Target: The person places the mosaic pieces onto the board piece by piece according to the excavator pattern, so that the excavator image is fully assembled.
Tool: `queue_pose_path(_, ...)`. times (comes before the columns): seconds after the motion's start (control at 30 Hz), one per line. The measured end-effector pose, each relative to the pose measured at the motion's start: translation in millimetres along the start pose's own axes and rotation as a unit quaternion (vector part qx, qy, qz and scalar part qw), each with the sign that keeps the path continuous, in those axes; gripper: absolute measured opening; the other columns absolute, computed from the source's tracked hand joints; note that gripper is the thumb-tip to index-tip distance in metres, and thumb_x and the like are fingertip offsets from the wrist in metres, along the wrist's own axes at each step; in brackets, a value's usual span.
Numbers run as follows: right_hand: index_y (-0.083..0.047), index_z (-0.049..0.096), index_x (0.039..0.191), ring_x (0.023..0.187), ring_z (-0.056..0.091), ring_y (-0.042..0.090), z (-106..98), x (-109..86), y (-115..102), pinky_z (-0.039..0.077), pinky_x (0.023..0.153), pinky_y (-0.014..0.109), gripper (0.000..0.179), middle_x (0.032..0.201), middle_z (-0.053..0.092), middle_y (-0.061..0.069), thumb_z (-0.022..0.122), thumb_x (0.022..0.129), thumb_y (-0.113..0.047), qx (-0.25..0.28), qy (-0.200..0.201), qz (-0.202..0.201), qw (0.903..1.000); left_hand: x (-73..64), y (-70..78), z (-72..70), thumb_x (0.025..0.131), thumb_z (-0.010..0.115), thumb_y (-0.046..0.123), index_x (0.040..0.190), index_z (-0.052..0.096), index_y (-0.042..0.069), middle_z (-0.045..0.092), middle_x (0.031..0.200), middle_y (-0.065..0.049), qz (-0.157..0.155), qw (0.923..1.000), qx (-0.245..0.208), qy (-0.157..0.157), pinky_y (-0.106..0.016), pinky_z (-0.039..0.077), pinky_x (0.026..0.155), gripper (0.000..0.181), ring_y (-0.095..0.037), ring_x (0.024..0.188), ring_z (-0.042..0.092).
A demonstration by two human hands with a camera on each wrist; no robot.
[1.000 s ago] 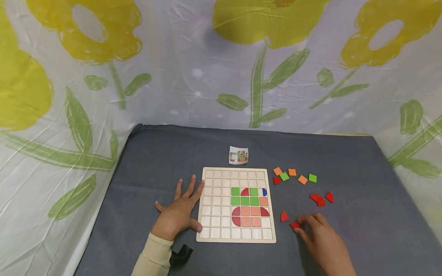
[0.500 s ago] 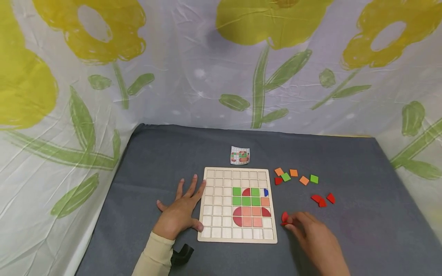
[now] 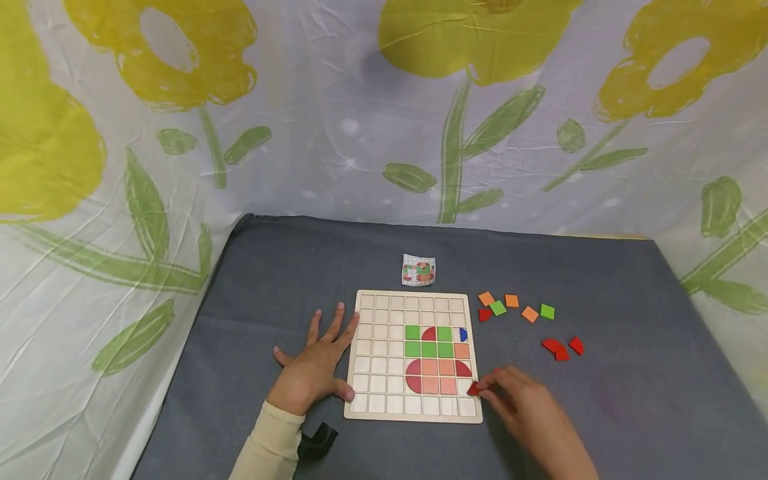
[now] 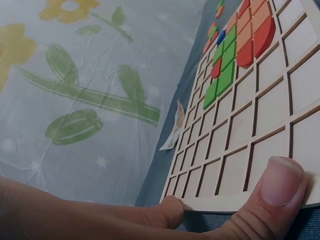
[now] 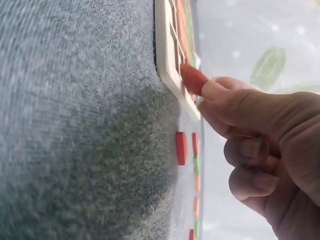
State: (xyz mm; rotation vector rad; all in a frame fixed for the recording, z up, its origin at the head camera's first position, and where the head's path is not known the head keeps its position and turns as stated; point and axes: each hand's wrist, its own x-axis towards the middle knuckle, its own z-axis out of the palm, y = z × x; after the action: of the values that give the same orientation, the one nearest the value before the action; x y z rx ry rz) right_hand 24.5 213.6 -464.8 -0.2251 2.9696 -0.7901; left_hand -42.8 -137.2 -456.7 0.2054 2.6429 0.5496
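My right hand [image 3: 528, 413] pinches a red quarter-circle tile [image 5: 193, 79] between thumb and index finger. In the head view this tile overlaps the board's right rim, beside a bare cell right of the lower salmon squares. The wooden grid board [image 3: 378, 419] lies flat and holds green squares [image 3: 412, 349], salmon squares [image 3: 429, 385], dark red rounded pieces [image 3: 413, 377] and a small blue piece [image 3: 463, 335]. My left hand [image 3: 312, 373] lies at the board's left edge with fingers spread. In the left wrist view its thumb [image 4: 282, 182] rests on the rim.
A small printed pattern card [image 3: 418, 270] lies behind the board. To the right lie orange squares [image 3: 511, 301], green squares [image 3: 547, 311] and several red quarter-circle tiles [image 3: 577, 345]. Another red tile [image 5: 181, 148] stands out beside the board in the right wrist view. A black object [image 3: 318, 443] sits by the left sleeve.
My right hand has picked up the red tile from the cloth and carried it left to the board's right edge. My left hand has stayed at the board's left side.
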Motion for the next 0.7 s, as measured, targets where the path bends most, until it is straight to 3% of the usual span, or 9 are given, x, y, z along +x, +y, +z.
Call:
queue_pose_path(0.23, -0.028, 0.075, 0.098, 0.069, 0.049, 0.0, 1.6, 1.5, 0.3, 0.046, 0.06, 0.021, 0.023, 0.09, 0.062, -0.016, 0.09, 0.086, -0.017, 0.001, -0.014, 0.004, 0.9999, -0.2, -0.3, 0.4, 0.059, 0.099, 0.033, 0.171, 0.019, 0.028, 0.003, 0.179, -0.001, 0.0, 1.0, 0.002, -0.001, -0.101, 0.003, 0.09, 0.138, -0.043, 0.163, -0.005)
queue_pose_path(0.47, -0.029, 0.076, 0.1, 0.072, 0.051, 0.001, 4.2, 3.2, -2.2, 0.047, 0.061, 0.021, 0.023, 0.094, 0.065, -0.015, 0.092, 0.085, -0.02, -0.008, -0.01, 0.012, 0.9998, 12.6, -17.9, 18.5, 0.055, 0.099, 0.037, 0.171, 0.012, 0.039, -0.005, 0.178, 0.007, 0.012, 0.9999, -0.005, 0.011, -0.1, -0.004, 0.087, 0.145, -0.039, 0.163, -0.01)
queue_pose_path(0.6, -0.028, 0.076, 0.099, 0.073, 0.051, 0.002, 6.3, 4.7, -4.4, 0.048, 0.063, 0.022, 0.024, 0.094, 0.065, -0.015, 0.093, 0.084, -0.019, -0.016, 0.003, 0.005, 0.9998, 6.6, -9.6, 9.7, 0.057, 0.099, 0.035, 0.171, 0.016, 0.035, -0.001, 0.179, 0.004, 0.008, 0.9999, 0.0, 0.008, -0.101, 0.0, 0.088, 0.141, -0.04, 0.163, -0.007)
queue_pose_path(0.7, -0.027, 0.076, 0.098, 0.075, 0.052, 0.003, 6.3, 6.5, -7.2, 0.049, 0.065, 0.023, 0.024, 0.094, 0.065, -0.013, 0.092, 0.084, -0.019, -0.023, 0.001, 0.006, 0.9997, 8.2, -11.3, 12.5, 0.057, 0.099, 0.037, 0.171, 0.013, 0.036, -0.003, 0.179, 0.005, 0.011, 0.9999, 0.002, 0.012, -0.101, 0.0, 0.087, 0.143, -0.039, 0.163, -0.009)
